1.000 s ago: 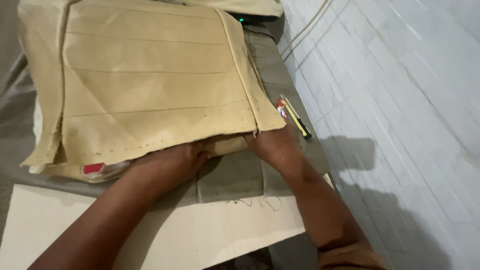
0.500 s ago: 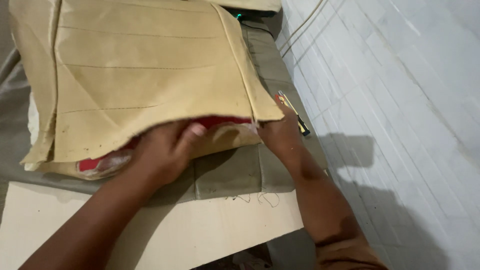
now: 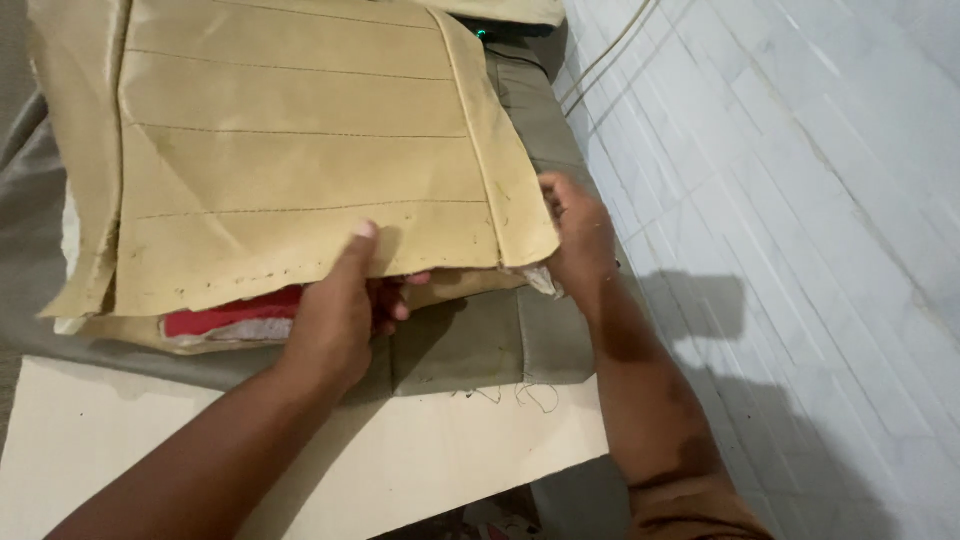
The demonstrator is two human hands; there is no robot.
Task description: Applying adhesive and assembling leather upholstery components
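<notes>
Fingers of left hand (image 3: pixel 335 310) and right hand (image 3: pixel 575 235) pinch stitched tan cover (image 3: pixel 300 160) edges.

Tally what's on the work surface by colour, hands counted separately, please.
Tan stitched cover: 1
Red-and-white padding under it: 1
Grey-olive fabric: 1
Pale board: 1
Hands: 2, left hand pinching the cover's front edge, right hand at its corner
Total: 4 things, 2 hands
</notes>
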